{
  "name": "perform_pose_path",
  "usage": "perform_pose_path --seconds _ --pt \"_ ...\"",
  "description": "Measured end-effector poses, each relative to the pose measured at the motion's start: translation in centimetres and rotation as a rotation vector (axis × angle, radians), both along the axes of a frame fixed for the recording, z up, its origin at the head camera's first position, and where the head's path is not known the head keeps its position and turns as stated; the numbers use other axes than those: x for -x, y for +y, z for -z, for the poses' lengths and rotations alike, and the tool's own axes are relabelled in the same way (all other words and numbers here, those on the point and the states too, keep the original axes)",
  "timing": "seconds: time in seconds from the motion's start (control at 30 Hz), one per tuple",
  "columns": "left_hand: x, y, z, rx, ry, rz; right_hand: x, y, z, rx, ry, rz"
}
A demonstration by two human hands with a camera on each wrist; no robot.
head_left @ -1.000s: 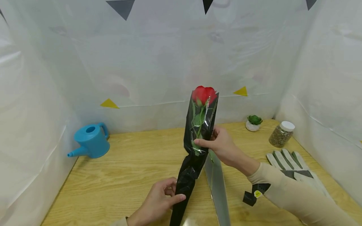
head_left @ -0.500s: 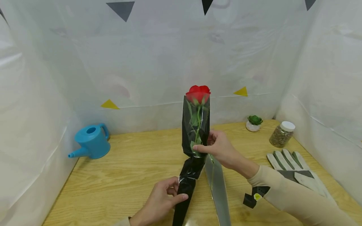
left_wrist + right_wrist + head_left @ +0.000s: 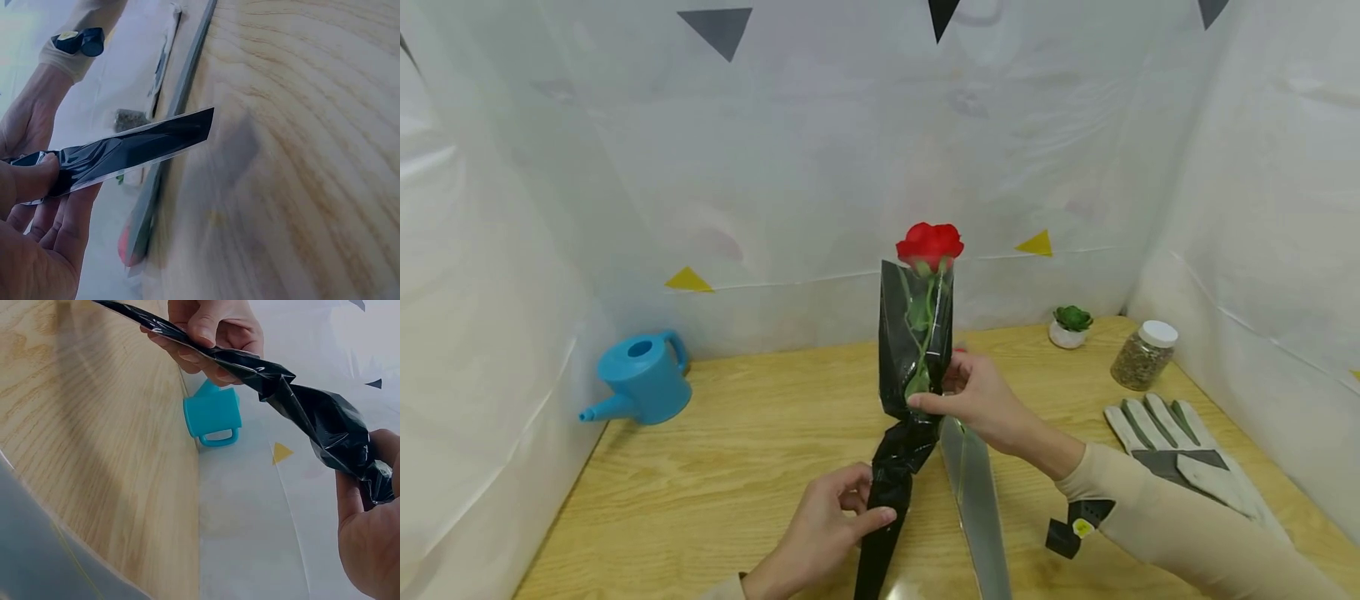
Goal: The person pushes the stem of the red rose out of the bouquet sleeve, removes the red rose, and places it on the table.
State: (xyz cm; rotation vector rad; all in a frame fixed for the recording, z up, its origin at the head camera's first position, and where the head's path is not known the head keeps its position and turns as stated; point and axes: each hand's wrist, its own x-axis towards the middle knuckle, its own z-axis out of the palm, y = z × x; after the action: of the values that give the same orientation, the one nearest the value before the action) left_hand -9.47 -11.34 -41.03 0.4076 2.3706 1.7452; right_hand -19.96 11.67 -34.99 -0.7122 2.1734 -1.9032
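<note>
A red rose (image 3: 929, 244) stands upright in a black and clear plastic sleeve (image 3: 914, 350), its bloom above the sleeve's top edge. My right hand (image 3: 970, 398) pinches the sleeve at its twisted middle, thumb in front. My left hand (image 3: 842, 525) pinches the narrow lower part of the black sleeve (image 3: 134, 153) between thumb and fingers. In the right wrist view the twisted black sleeve (image 3: 300, 406) runs from the left hand (image 3: 209, 334) to the right hand (image 3: 369, 512). The sleeve's tip hangs just over the wooden table (image 3: 715, 450).
A blue watering can (image 3: 642, 379) sits at the back left. A small succulent pot (image 3: 1071, 326) and a white-lidded jar (image 3: 1145, 356) stand at the back right, with grey and white gloves (image 3: 1180, 450) nearer. A clear sleeve (image 3: 973, 500) lies flat beside my hands.
The rose and sleeve have swung from leaning right to standing upright. The bloom now shows above the sleeve's top edge, and the sleeve's middle looks more twisted. Both hands keep their hold.
</note>
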Motion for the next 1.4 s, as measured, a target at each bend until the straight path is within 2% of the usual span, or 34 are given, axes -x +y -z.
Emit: perform_pose_path --seconds 0.27,0.43,0.57,0.8,1.0,1.2,1.4 --pt "0.0 -0.2 0.5 -0.006 0.008 0.006 0.0 -0.2 0.4 0.006 -0.081 0.014" --pt "0.1 -0.3 0.5 0.038 0.035 0.014 0.1 -0.2 0.3 0.026 -0.09 0.0" --pt "0.1 -0.5 0.8 0.066 0.021 0.023 0.1 -0.2 0.0 0.0 -0.088 0.017" --pt "-0.2 -0.7 1.3 0.051 -0.02 0.022 0.4 0.2 -0.9 -0.025 -0.108 0.06" --pt "-0.3 -1.0 1.5 0.059 -0.034 0.021 0.5 0.6 -2.3 0.005 -0.101 0.077" --pt "-0.4 -1.0 1.7 0.065 0.012 0.043 0.5 0.7 -2.5 0.036 -0.107 0.058" --pt "-0.5 -0.8 2.0 0.059 0.023 0.053 0.5 0.9 -2.4 0.075 -0.102 0.044"
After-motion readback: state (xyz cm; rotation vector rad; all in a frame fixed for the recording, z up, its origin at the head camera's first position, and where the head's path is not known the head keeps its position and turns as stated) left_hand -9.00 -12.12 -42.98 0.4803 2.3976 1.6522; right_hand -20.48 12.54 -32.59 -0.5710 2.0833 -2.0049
